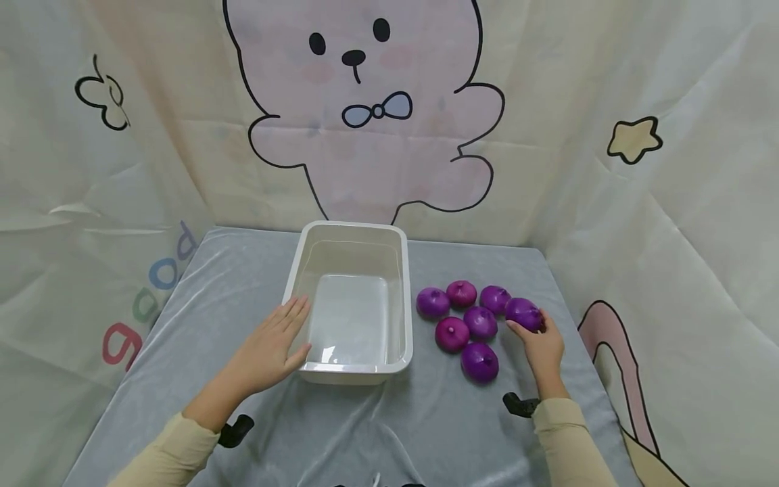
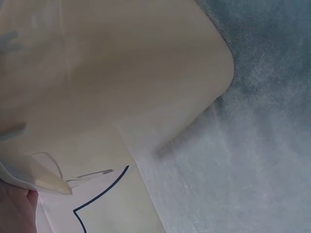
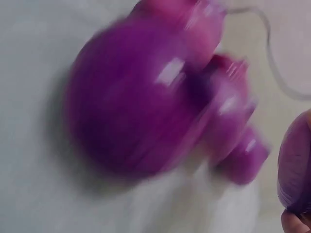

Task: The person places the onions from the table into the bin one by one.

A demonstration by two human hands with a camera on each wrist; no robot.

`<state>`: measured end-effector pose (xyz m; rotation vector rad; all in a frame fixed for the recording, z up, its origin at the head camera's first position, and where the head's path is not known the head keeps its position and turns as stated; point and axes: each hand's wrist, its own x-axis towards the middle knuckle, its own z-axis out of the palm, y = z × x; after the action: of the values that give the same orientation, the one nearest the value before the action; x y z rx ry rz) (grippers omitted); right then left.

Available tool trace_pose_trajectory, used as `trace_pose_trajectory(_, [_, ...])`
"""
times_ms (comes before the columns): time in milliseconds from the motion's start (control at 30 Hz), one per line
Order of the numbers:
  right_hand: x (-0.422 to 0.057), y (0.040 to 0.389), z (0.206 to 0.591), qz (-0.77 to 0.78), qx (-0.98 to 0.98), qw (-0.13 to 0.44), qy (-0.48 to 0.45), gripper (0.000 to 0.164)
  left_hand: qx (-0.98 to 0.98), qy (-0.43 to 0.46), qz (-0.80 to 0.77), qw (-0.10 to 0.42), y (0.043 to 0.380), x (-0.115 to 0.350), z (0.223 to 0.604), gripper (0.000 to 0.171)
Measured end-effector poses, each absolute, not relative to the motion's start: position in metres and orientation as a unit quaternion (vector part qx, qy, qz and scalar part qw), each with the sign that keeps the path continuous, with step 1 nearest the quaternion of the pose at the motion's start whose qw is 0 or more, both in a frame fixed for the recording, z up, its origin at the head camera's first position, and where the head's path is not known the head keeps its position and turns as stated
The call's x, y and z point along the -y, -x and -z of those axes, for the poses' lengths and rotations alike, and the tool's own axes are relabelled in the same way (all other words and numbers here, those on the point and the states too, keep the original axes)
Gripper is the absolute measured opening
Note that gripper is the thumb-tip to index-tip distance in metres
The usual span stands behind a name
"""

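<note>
In the head view my right hand [image 1: 541, 345] grips a purple onion [image 1: 524, 314] between thumb and fingers, at the right end of a group of onions. That held onion [image 3: 295, 165] shows at the right edge of the right wrist view, where a nearer onion [image 3: 131, 102] looms large and blurred. My left hand [image 1: 274, 345] lies with straight fingers against the left rim of a white plastic tub [image 1: 406, 304]. In the left wrist view the tub's outer wall [image 2: 121, 63] fills much of the picture, and a bit of the left hand [image 2: 17, 208] shows at lower left.
Several more onions [image 1: 479, 362] rest on the grey cloth-covered table [image 1: 444, 439], right of the tub. A pale curtain with a cartoon bear [image 1: 377, 155] hangs behind the table's back edge, and printed curtains flank both sides. Each wrist wears a black camera mount [image 1: 236, 431].
</note>
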<state>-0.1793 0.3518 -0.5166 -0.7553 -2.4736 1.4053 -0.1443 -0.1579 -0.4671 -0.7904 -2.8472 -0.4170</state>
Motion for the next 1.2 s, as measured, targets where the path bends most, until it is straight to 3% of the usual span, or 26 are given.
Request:
trace_pose_trajectory(367, [-0.271, 0.22, 0.439, -0.564, 0.809, 0.092, 0.139, 0.09, 0.954, 0.254, 0.148, 0.056, 0.144, 0.158, 0.467, 0.07])
trace_pose_trajectory(600, [-0.211, 0.248, 0.401, -0.55, 0.831, 0.048, 0.064, 0.087, 0.954, 0.254, 0.152, 0.059, 0.146, 0.159, 0.467, 0.071])
trace_pose_trajectory(933, [-0.135, 0.274, 0.388, -0.559, 0.829, 0.008, -0.012, 0.085, 0.953, 0.255, 0.154, 0.058, 0.146, 0.159, 0.47, 0.072])
trace_pose_trajectory(1200, [-0.076, 0.293, 0.393, -0.555, 0.831, -0.019, -0.015, 0.087, 0.952, 0.257, 0.154, 0.063, 0.145, 0.159, 0.467, 0.07])
